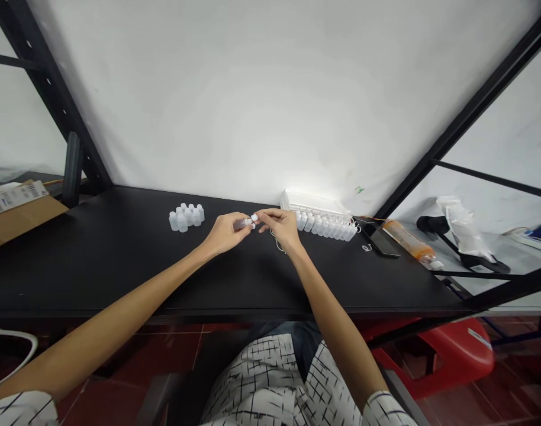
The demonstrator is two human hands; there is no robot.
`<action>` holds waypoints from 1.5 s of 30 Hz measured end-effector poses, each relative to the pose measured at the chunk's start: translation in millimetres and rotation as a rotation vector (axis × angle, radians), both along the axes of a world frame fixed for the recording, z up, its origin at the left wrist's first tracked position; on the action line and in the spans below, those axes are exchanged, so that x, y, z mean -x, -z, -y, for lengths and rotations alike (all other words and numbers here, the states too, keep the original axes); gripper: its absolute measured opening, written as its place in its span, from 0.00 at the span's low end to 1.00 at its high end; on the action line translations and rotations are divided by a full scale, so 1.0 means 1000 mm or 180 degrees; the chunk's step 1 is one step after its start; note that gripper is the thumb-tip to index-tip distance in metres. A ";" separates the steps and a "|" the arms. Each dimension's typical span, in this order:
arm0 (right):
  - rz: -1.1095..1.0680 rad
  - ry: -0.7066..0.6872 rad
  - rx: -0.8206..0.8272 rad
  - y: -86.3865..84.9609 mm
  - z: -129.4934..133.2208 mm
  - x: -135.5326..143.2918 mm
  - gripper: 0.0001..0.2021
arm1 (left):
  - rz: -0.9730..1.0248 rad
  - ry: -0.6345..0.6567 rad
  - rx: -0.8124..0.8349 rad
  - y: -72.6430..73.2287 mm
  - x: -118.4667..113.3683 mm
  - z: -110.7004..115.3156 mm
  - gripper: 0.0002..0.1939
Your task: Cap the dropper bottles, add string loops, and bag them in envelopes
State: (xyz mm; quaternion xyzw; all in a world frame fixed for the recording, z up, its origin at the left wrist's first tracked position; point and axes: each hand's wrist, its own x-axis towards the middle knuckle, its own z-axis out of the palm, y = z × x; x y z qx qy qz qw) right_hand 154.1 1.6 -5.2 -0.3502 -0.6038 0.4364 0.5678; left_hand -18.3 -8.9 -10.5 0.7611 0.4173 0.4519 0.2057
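Observation:
Lying tilted in my left hand (227, 232) is a small translucent white plastic bottle (241, 223), gripped between thumb and fingers. My right hand (279, 226) pinches a small white cap (254, 218) right beside the bottle's neck; whether the two touch I cannot tell. A thin white string (277, 242) hangs below my right fingers. To the left, a cluster of similar small bottles (187, 218) stands upright on the black table (253, 278). A row of such bottles (326, 226) is lined up to the right of my right hand.
A white box (317, 202) sits behind the row. Farther right are a dark phone (383, 242) and an orange-and-clear plastic bottle (408, 241). A cardboard box (26, 213) is at far left, black metal posts (461, 112) flank the table, and a red stool (457, 352) stands below.

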 end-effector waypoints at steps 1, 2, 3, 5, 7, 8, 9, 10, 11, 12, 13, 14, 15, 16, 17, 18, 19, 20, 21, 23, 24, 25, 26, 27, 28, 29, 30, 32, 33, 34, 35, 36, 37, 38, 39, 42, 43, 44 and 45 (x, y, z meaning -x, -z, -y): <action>-0.0001 -0.0095 0.0023 0.001 0.001 0.002 0.14 | -0.0033 -0.0023 0.0018 0.000 0.001 -0.001 0.09; 0.0014 -0.0166 0.0041 0.001 0.002 0.003 0.13 | -0.0061 -0.0043 0.0027 0.001 0.001 -0.001 0.09; 0.0038 -0.0219 0.0056 0.001 0.002 0.003 0.13 | -0.0095 -0.0054 0.0031 0.001 0.002 -0.001 0.09; 0.0101 -0.0285 0.0076 0.002 0.002 0.002 0.13 | -0.0171 -0.0050 0.0046 0.001 0.003 -0.001 0.09; 0.0178 -0.0343 0.0080 0.001 0.002 0.000 0.13 | -0.0232 -0.0029 0.0083 0.000 0.004 0.000 0.09; 0.0218 -0.0369 0.0076 0.000 0.002 -0.001 0.14 | -0.0253 -0.0013 0.0098 0.000 0.004 0.000 0.10; 0.0263 -0.0395 0.0067 0.000 0.002 -0.002 0.14 | -0.0275 -0.0004 0.0090 0.000 0.004 0.001 0.11; 0.0315 -0.0414 0.0050 0.000 0.002 -0.002 0.15 | -0.0302 -0.0005 0.0048 0.000 0.004 0.001 0.11; 0.0374 -0.0420 0.0026 -0.001 0.003 -0.003 0.15 | -0.0345 -0.0008 -0.0013 0.000 0.003 0.001 0.11; 0.0432 -0.0409 -0.0005 -0.001 0.003 -0.003 0.16 | -0.0396 -0.0011 -0.0083 0.001 0.003 0.000 0.11; 0.0488 -0.0384 -0.0037 -0.001 0.003 -0.003 0.16 | -0.0452 -0.0013 -0.0150 0.001 0.003 0.000 0.11; 0.0546 -0.0351 -0.0065 0.000 0.003 -0.002 0.17 | -0.0510 -0.0013 -0.0216 0.002 0.003 -0.001 0.11; 0.0612 -0.0311 -0.0089 0.000 0.003 -0.002 0.17 | -0.0569 -0.0016 -0.0287 0.003 0.003 -0.001 0.11; 0.0703 -0.0266 -0.0114 0.001 0.003 -0.001 0.17 | -0.0629 -0.0021 -0.0367 0.003 0.004 -0.002 0.10; 0.0822 -0.0210 -0.0154 0.002 0.003 -0.001 0.17 | -0.0683 -0.0028 -0.0458 0.004 0.004 -0.003 0.10; 0.0972 -0.0139 -0.0221 0.003 0.003 0.000 0.17 | -0.0732 -0.0041 -0.0556 0.005 0.004 -0.003 0.09; 0.1150 -0.0039 -0.0320 0.004 0.003 0.000 0.17 | -0.0774 -0.0052 -0.0648 0.005 0.004 -0.003 0.09; 0.1356 0.0080 -0.0440 0.004 0.003 0.001 0.18 | -0.0810 -0.0052 -0.0723 0.006 0.004 -0.003 0.08; 0.1577 0.0212 -0.0564 0.005 0.004 0.001 0.19 | -0.0843 -0.0041 -0.0774 0.007 0.004 -0.003 0.08; 0.1992 0.0458 -0.0761 0.007 0.005 0.002 0.22 | -0.0918 -0.0010 -0.0824 0.008 0.003 -0.003 0.07; 0.2148 0.0552 -0.0820 0.007 0.005 0.003 0.23 | -0.0958 -0.0003 -0.0837 0.009 0.003 -0.003 0.07; 0.2231 0.0614 -0.0857 0.008 0.005 0.003 0.23 | -0.0993 0.0003 -0.0846 0.010 0.003 -0.004 0.07; 0.2226 0.0632 -0.0872 0.009 0.006 0.004 0.21 | -0.1021 0.0003 -0.0857 0.010 0.003 -0.004 0.07; 0.2140 0.0612 -0.0871 0.010 0.006 0.005 0.19 | -0.1043 -0.0004 -0.0871 0.011 0.003 -0.005 0.07; 0.2003 0.0558 -0.0854 0.011 0.006 0.005 0.16 | -0.1061 -0.0020 -0.0887 0.011 0.003 -0.005 0.07; 0.1841 0.0480 -0.0817 0.011 0.005 0.006 0.14 | -0.1070 -0.0047 -0.0901 0.010 0.003 -0.006 0.07; 0.1680 0.0387 -0.0766 0.012 0.005 0.006 0.13 | -0.1071 -0.0081 -0.0904 0.010 0.003 -0.006 0.07; 0.1438 0.0201 -0.0667 0.013 0.003 0.006 0.12 | -0.1047 -0.0161 -0.0886 0.008 0.004 -0.007 0.07; 0.1353 0.0117 -0.0636 0.013 0.001 0.005 0.12 | -0.1028 -0.0186 -0.0871 0.007 0.005 -0.007 0.08; 0.1286 0.0047 -0.0613 0.013 0.000 0.005 0.12 | -0.1004 -0.0194 -0.0862 0.006 0.005 -0.007 0.08; 0.1238 -0.0003 -0.0595 0.013 0.000 0.004 0.13 | -0.0977 -0.0179 -0.0863 0.006 0.006 -0.007 0.08; 0.1220 -0.0029 -0.0580 0.012 -0.001 0.004 0.14 | -0.0948 -0.0145 -0.0876 0.006 0.007 -0.007 0.08; 0.1238 -0.0030 -0.0564 0.011 -0.001 0.003 0.15 | -0.0919 -0.0096 -0.0896 0.006 0.007 -0.007 0.08; 0.1295 -0.0006 -0.0551 0.011 0.000 0.003 0.16 | -0.0902 -0.0033 -0.0916 0.006 0.008 -0.007 0.09; 0.1395 0.0039 -0.0544 0.010 0.000 0.002 0.18 | -0.0891 0.0033 -0.0934 0.006 0.008 -0.007 0.09; 0.1771 0.0237 -0.0577 0.009 0.003 0.002 0.25 | -0.0891 0.0195 -0.0954 0.008 0.007 -0.008 0.09; 0.1858 0.0292 -0.0593 0.009 0.003 0.001 0.26 | -0.0880 0.0220 -0.0952 0.009 0.007 -0.008 0.09; 0.1898 0.0321 -0.0598 0.009 0.003 0.001 0.27 | -0.0861 0.0231 -0.0943 0.009 0.007 -0.009 0.09; 0.1877 0.0316 -0.0593 0.009 0.003 0.000 0.26 | -0.0833 0.0231 -0.0924 0.009 0.006 -0.010 0.09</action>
